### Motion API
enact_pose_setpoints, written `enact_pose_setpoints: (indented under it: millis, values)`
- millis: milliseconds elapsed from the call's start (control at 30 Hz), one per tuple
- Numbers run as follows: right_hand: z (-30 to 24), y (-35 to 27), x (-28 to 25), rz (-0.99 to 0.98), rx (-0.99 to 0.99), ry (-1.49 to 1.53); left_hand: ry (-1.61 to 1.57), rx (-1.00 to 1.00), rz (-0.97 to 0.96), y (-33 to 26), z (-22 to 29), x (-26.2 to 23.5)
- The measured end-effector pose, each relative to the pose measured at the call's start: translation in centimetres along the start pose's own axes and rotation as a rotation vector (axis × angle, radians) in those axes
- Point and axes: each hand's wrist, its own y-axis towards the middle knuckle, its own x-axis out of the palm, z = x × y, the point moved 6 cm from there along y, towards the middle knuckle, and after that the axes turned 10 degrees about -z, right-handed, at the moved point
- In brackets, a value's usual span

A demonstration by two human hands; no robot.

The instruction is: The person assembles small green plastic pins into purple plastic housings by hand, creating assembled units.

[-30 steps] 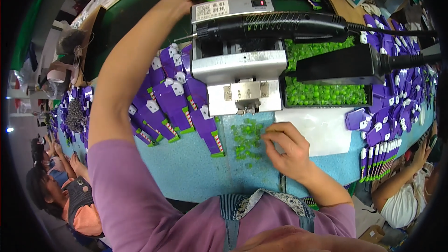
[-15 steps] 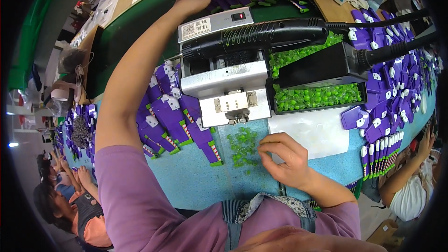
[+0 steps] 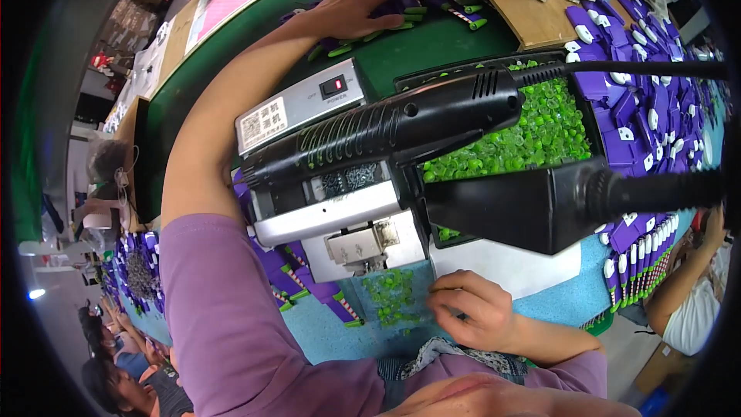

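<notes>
"Where is the left hand [image 3: 359, 9]?"

"On the far side, stretched past the silver machine [image 3: 328, 220]. It lies palm down over the purple pieces with green ends [image 3: 411, 1] on the green surface [image 3: 386, 50]."

"Does it grip one?"

"The fingers are spread wide and rest across the pieces; none is seen closed in them. What lies beneath the palm is hidden."

"And the right hand [image 3: 472, 309]?"

"It's on the near side, fingers curled in toward the thumb. Whether anything is pinched there, one cannot tell. Small loose green pieces [image 3: 390, 297] lie just left of it on the blue tabletop [image 3: 328, 340], and a white sheet [image 3: 513, 262] lies just beyond it."

"What stands around the machine?"

"A black corded tool [image 3: 386, 127] lies across its top, slanting up toward the right. Right of it, a black tray [image 3: 593, 120] holds many more green pieces, partly covered by a black wedge-shaped thing [image 3: 498, 208]. Farther right, purple parts with white bits [image 3: 656, 120] are heaped."
</notes>
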Motion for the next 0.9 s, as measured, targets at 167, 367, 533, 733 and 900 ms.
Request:
enact_pose_setpoints:
  millis: [167,367,533,733,900]
  values:
    - [0.9,-0.5,0.2,-0.018,0.058,-0.091,-0.158,-0.070,-0.114,0.4,0.6,0.3]
    - [0.5,0.0,0.0,-0.016,0.053,0.014,-0.203,-0.046,-0.094,-1.4,-0.8,0.7]
    - [-0.1,-0.3,-0.1,0.012,0.044,0.050,-0.322,0.038,-0.175,-1.6,-1.8,-2.2]
    - [-1.1,-0.2,-0.6,-0.016,-0.036,0.090,-0.077,0.348,-0.020,5.1,2.7,-5.2]
    - [-1.4,-0.4,-1.1,0.014,-0.076,0.082,-0.265,0.017,-0.581,10.2,4.1,-4.4]
